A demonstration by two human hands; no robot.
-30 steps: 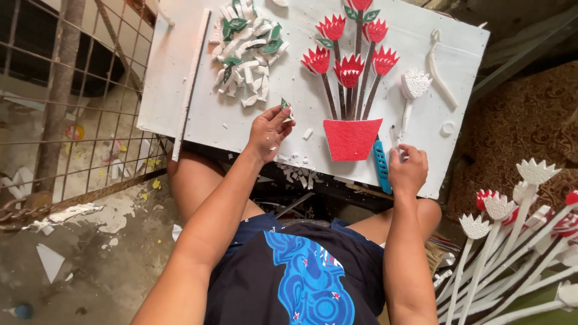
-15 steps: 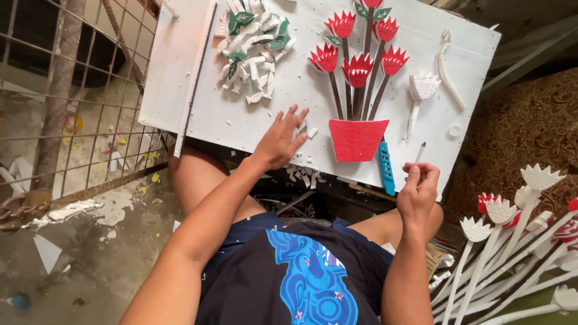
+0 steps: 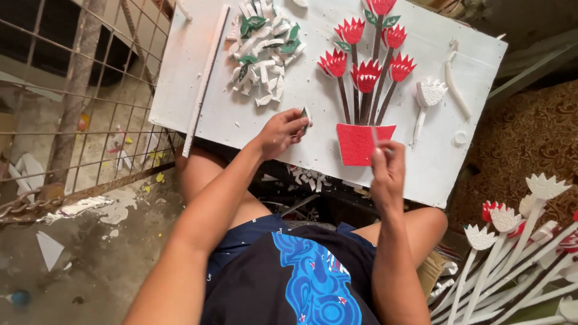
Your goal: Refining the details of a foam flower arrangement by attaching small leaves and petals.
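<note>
Left hand (image 3: 282, 131) pinches green leaf piece (image 3: 305, 114) upright; right hand (image 3: 387, 168) holds thin tool (image 3: 374, 136).

One head-worn view looks steeply down, close over the white board (image 3: 241, 114), perhaps slightly tilted.

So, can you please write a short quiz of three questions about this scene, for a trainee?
1. True or false: the red pot lies on the white board.
2. What does the left hand pinch? A) small green leaf piece B) blue knife C) white flower
3. Which hand holds a thin stick over the pot?

Key: 1 true. 2 A. 3 the right hand.
</note>
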